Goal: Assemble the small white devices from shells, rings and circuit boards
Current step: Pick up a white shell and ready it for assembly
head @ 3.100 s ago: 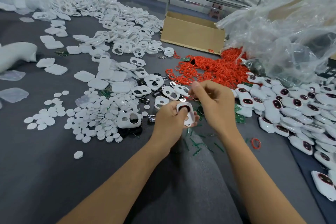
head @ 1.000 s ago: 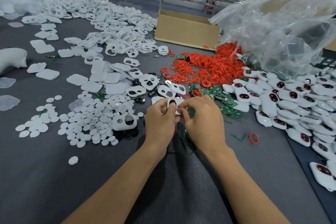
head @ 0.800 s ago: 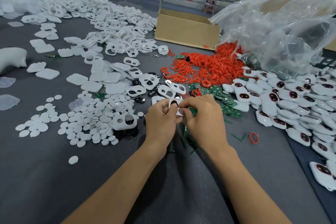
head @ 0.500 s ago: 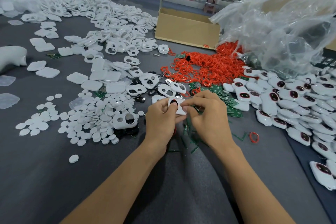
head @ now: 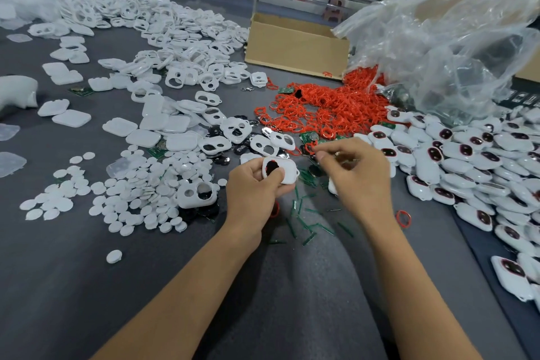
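Smooth white plastic discs (head: 140, 184) lie scattered at left on the grey felt worktop (head: 73, 286). The left hand (head: 254, 187) grips a rounded white plastic shell (head: 285, 171). Its long axis runs left-right, with the dark round opening at its left end facing up. The right hand (head: 353, 175) is blurred, with curled fingers at the near edge of the thin red rings (head: 321, 108); I cannot tell whether it pinches one.

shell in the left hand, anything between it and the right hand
Nothing visible. The shell, gripped by the left hand, faces the right hand across an open gap; green scraps lie on the table below it.
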{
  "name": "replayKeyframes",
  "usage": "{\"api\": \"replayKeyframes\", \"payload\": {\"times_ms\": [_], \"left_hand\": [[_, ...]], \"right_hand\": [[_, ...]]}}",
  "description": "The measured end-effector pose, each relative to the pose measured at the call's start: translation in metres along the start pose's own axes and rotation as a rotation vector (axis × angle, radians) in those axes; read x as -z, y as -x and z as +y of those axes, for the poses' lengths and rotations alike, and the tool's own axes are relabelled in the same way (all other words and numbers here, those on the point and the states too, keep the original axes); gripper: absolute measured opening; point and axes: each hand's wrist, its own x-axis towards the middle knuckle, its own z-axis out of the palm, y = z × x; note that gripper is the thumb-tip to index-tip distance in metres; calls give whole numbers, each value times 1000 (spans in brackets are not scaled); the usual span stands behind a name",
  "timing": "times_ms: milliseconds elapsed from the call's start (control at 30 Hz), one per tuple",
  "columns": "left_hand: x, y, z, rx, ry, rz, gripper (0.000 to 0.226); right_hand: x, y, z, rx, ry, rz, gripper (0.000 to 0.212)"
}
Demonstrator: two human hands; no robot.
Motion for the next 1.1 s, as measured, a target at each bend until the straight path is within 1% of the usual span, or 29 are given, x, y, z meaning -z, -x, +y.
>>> {"api": "replayKeyframes", "payload": {"times_ms": [67,133,233,300,400,500,567,633,733,800,867,933,1033,1100], "left_hand": [[0,0,0,6,-10,10,26],[0,0,0,12,-18,17,27],[0,0,1,25,-24,28,27],[0,0,2,28,-17,29,26],[2,0,2,17,-6,33,22],[3,-1,2,19,42,64,15],[3,-2,2,28,80,96,19],[2,-3,3,24,87,108,22],[-1,-1,3,10,72,99,23],[-1,-1,2,1,62,98,23],[-1,-2,0,-13,50,100,23],[-1,-1,-2,-41,6,100,24],[-3,0,-7,-130,-160,105,24],[-4,0,-8,-184,-231,100,20]], "right_hand": [[16,-7,9,-87,17,97,15],[29,-11,17,-161,81,137,20],[38,-13,27,-225,189,118,26],[39,-13,31,-225,234,77,28],[34,-13,33,-194,288,-11,26],[24,-9,33,-171,270,-109,23],[16,-7,30,-131,267,-164,22],[8,-5,25,-63,262,-167,22],[-2,-8,7,37,178,-110,23],[-12,-15,-8,96,148,-127,22],[-25,-26,-23,129,160,-197,22],[-43,-41,-40,163,185,-302,22],[-74,-65,-67,229,201,-500,22],[-97,-81,-79,208,204,-568,24]]}}
